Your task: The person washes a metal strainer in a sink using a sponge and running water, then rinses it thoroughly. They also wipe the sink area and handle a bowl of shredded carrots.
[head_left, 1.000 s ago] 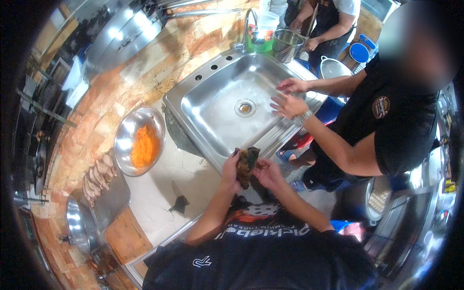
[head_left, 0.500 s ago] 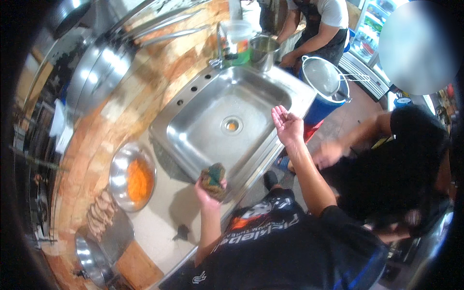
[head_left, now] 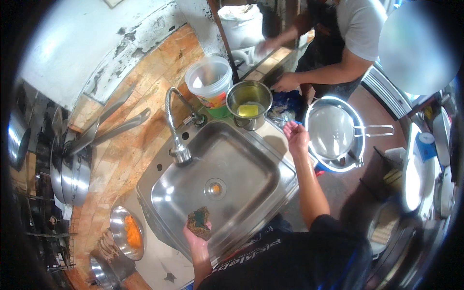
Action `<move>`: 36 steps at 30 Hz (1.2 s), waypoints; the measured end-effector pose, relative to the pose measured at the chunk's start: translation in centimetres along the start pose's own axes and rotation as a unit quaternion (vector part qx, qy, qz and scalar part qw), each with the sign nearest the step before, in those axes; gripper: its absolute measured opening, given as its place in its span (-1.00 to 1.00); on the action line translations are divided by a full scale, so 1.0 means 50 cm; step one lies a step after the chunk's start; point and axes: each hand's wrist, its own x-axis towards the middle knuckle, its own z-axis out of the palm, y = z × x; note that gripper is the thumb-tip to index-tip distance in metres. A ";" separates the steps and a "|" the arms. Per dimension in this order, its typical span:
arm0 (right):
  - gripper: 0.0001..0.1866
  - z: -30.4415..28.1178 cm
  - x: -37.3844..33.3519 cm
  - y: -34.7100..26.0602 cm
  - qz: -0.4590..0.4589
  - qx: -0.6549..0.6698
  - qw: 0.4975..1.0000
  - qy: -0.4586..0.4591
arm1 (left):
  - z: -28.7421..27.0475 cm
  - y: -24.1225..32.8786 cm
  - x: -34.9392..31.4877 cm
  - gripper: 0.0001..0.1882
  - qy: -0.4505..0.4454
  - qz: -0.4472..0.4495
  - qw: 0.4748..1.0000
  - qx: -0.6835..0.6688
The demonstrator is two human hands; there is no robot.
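My left hand (head_left: pixel 195 239) is closed round a rough brown and dark green scouring pad (head_left: pixel 198 221) over the near left edge of the steel sink (head_left: pixel 241 203). The sink basin shows a drain with an orange bit in it, and a spring-necked faucet (head_left: pixel 181 153) arches over its far left side. Palm up, my right hand (head_left: pixel 297 136) is held past the sink's right rim with nothing in it. Its fingers are stretched out, close to a large mesh strainer (head_left: pixel 330 131) that rests on a blue bucket (head_left: pixel 345 166).
Behind the sink stand a clear tub (head_left: pixel 209 79) and a steel pot (head_left: pixel 248 101) with a yellow sponge (head_left: pixel 248 110). A steel bowl (head_left: pixel 116 232) of orange food sits left. Across the sink, a co-worker's arm (head_left: pixel 333 75) reaches near the pot.
The view has swung up and toward the faucet, bringing the tub and pot closer. The dark-clothed person at right has left the view. Both my hands keep nearly the same pose.
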 end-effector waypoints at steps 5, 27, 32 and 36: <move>-0.61 0.043 0.176 -0.055 0.025 0.027 0.999 0.006 | 0.068 -0.021 0.036 -0.62 0.027 0.017 0.996 -0.077; -0.62 -0.077 0.624 0.040 -0.172 -0.286 0.936 0.109 | 0.265 -0.068 0.115 -0.57 0.032 0.034 0.986 -0.160; -0.68 -0.005 0.469 -0.063 -0.193 -0.308 0.928 0.088 | 0.296 -0.059 0.171 -0.61 -0.003 0.013 0.987 -0.158; -0.80 0.227 0.102 -0.116 -0.359 -0.380 0.852 -0.002 | 0.282 -0.043 0.201 -0.63 -0.030 0.020 0.988 -0.147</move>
